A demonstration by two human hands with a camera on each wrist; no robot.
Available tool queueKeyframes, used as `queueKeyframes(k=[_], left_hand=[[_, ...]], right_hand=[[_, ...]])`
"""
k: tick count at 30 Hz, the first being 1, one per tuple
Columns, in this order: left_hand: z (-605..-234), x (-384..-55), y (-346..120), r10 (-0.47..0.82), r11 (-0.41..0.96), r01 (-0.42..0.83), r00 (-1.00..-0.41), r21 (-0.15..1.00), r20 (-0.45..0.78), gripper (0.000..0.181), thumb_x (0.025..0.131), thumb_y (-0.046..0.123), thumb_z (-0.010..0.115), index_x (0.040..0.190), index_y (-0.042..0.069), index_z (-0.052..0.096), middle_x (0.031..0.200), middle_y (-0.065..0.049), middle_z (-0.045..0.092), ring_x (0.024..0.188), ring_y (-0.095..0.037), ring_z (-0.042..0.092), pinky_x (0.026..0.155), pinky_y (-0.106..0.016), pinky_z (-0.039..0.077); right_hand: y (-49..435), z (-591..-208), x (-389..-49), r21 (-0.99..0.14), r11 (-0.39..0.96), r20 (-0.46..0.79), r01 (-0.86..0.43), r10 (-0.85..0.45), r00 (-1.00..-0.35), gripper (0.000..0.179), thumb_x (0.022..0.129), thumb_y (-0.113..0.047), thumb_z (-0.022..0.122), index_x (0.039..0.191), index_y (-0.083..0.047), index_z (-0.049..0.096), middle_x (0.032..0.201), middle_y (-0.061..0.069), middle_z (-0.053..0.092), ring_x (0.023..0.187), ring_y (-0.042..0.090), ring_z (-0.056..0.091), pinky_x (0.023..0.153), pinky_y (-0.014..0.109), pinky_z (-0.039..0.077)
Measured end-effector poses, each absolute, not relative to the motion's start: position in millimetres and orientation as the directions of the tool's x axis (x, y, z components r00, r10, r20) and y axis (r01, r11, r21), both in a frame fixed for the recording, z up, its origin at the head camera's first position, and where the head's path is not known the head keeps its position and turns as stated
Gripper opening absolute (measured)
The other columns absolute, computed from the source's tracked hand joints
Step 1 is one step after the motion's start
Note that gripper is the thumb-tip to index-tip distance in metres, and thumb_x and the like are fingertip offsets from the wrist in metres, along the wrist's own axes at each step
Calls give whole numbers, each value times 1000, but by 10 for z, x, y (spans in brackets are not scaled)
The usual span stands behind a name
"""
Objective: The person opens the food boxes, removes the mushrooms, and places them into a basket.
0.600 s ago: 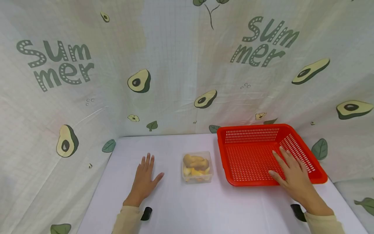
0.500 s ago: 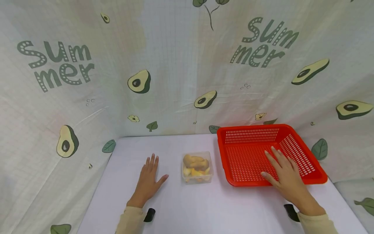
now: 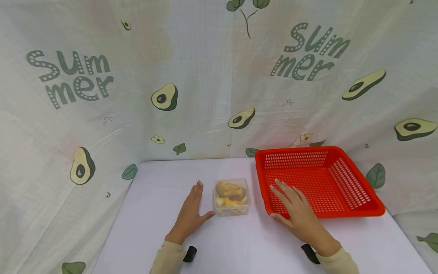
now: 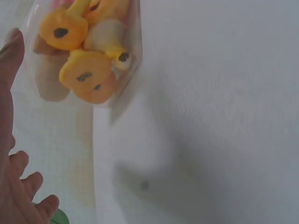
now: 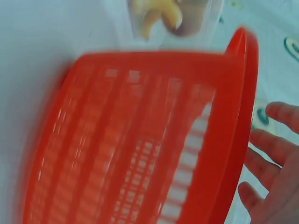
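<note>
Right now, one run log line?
left hand: extended beside clear container, contact unclear | right hand: extended over red basket | yellow pieces: inside container

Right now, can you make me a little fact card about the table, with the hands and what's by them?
left hand: holding nothing, left of the clear box
right hand: holding nothing, over the red basket's near left part
clear box: yellow and tan pieces inside
red basket: slotted sides, right of the box
</note>
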State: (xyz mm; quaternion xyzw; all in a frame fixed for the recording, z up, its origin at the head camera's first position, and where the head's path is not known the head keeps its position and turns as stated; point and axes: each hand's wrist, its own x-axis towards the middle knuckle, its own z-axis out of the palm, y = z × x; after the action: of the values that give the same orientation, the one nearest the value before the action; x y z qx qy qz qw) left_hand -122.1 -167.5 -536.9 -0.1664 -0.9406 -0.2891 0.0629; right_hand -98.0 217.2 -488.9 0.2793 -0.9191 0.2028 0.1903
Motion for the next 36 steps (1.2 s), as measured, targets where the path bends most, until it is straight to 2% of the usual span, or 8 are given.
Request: queueKeyframes(k=[6, 11, 12, 15, 19, 23, 26, 36], left_hand=[[-5401, -1207, -1555, 273, 747, 357, -934, 561, 232, 114, 86, 41, 88, 167, -2, 19, 172, -22, 24, 156, -45, 27, 123, -63, 34], [-5435, -1194, -1448, 242, 709, 287, -957, 644, 159, 118, 86, 40, 88, 170, 6, 12, 174, -17, 23, 159, -40, 25, 125, -59, 32], [-5443, -1189, -1430, 234, 699, 269, -962, 662, 143, 118, 87, 41, 88, 171, 8, 11, 174, -17, 22, 159, -39, 25, 125, -59, 32], [-5480, -1180, -1385, 218, 670, 231, -970, 705, 111, 119, 87, 42, 87, 171, 13, 8, 175, -16, 21, 158, -39, 26, 125, -59, 33], [-5536, -1185, -1331, 214, 615, 214, -972, 759, 100, 119, 88, 41, 87, 172, 16, 6, 175, -17, 19, 158, -42, 26, 124, -62, 33], [-5599, -1201, -1283, 225, 572, 224, -968, 789, 112, 119, 89, 42, 86, 171, 13, 6, 175, -17, 18, 159, -41, 24, 126, -61, 30], [-5642, -1213, -1245, 226, 552, 234, -966, 800, 127, 117, 89, 43, 85, 171, 9, 8, 175, -17, 18, 159, -39, 25, 126, -59, 29], [-5674, -1216, -1156, 221, 464, 237, -964, 853, 148, 111, 93, 34, 84, 169, 2, 9, 172, -24, 20, 156, -42, 30, 119, -55, 42]], right_hand=[[1888, -4890, -945, -273, 703, 507, -657, -475, -719, 80, 103, -68, 45, 155, -8, 51, 161, 16, 46, 141, 37, 47, 130, 22, -2], [1629, -4886, -900, -254, 643, 551, -722, -518, -654, 77, 105, -66, 43, 152, -6, 55, 158, 17, 50, 139, 35, 51, 131, 22, 3], [1576, -4889, -890, -257, 633, 553, -731, -524, -648, 75, 105, -64, 48, 153, -7, 55, 158, 16, 51, 139, 34, 51, 131, 23, 6], [1423, -4909, -860, -251, 619, 553, -744, -539, -635, 72, 103, -61, 56, 153, -9, 55, 157, 13, 52, 139, 31, 53, 128, 34, 29], [1248, -4972, -845, -274, 617, 535, -738, -540, -650, 71, 102, -59, 60, 155, -12, 53, 158, 8, 53, 139, 28, 53, 111, 52, 51], [1116, -5070, -869, -300, 624, 527, -722, -522, -671, 70, 98, -49, 73, 155, -12, 54, 158, 11, 52, 139, 30, 54, 111, 54, 50], [1046, -5131, -908, -286, 645, 536, -709, -505, -676, 75, 89, -38, 85, 152, -11, 56, 157, 14, 53, 137, 31, 55, 112, 53, 49], [981, -5340, -1071, -282, 678, 572, -679, -449, -686, 73, 78, -22, 95, 143, -7, 65, 151, 14, 59, 138, 38, 56, 114, 55, 45]])
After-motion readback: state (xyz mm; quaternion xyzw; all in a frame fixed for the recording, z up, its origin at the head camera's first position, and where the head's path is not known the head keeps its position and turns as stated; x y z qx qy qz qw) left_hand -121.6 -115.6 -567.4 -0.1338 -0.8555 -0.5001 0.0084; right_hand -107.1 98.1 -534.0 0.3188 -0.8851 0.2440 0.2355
